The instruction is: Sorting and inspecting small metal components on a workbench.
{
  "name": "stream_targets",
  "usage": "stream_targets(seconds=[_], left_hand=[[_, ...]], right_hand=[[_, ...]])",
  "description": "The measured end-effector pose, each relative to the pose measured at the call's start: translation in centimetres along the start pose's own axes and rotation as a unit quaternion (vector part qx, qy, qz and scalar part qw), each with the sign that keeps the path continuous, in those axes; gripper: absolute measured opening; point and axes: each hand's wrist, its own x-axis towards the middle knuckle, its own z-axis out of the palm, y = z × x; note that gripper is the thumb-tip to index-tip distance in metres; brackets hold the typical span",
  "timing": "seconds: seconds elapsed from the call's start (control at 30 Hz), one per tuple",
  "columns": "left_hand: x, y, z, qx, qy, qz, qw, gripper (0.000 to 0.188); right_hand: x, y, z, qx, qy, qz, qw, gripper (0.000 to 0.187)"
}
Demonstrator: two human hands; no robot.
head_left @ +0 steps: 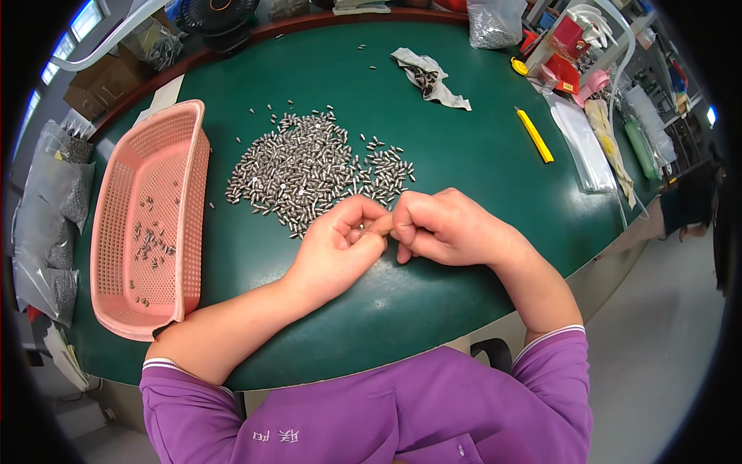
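My left hand point(343, 246) and my right hand point(442, 229) meet just in front of a pile of small metal pins point(297, 166) on the green table. Both hands are closed, with their thumbs and fingertips brought together. A small silvery bit shows within the curl of my left fingers, too little of it to name. What my right fingers pinch is hidden. Beside my left forearm stands a pink perforated plastic basket point(197, 224), with several small metal pieces point(153, 243) lying in its bottom.
Far across the green table point(348, 69) lies a crumpled white cloth point(433, 77) with dark bits on it. A yellow utility knife point(535, 135) and flat plastic bags point(581, 147) are to the right. Filled clear bags point(50, 224) hang beyond the left edge; a black fan point(220, 19) stands behind.
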Motion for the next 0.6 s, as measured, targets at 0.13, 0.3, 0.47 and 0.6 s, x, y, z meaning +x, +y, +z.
stream_targets(seconds=[0.13, 0.3, 0.47, 0.6], left_hand=[[-0.02, 0.33, 0.17, 0.004, 0.008, -0.010, 1.000, 0.009], [-0.02, 0.47, 0.12, 0.005, 0.004, -0.009, 1.000, 0.010], [0.00, 0.36, 0.00, -0.006, -0.004, -0.009, 1.000, 0.012], [0.02, 0.31, -0.07, -0.005, -0.002, -0.010, 1.000, 0.013]], right_hand=[[0.03, -0.11, -0.07, 0.000, -0.002, 0.003, 1.000, 0.013], [0.01, -0.17, -0.09, -0.009, -0.006, 0.006, 1.000, 0.012], [0.04, -0.13, -0.07, -0.002, 0.001, 0.010, 1.000, 0.012], [0.03, -0.03, -0.26, -0.001, 0.006, 0.000, 1.000, 0.012]])
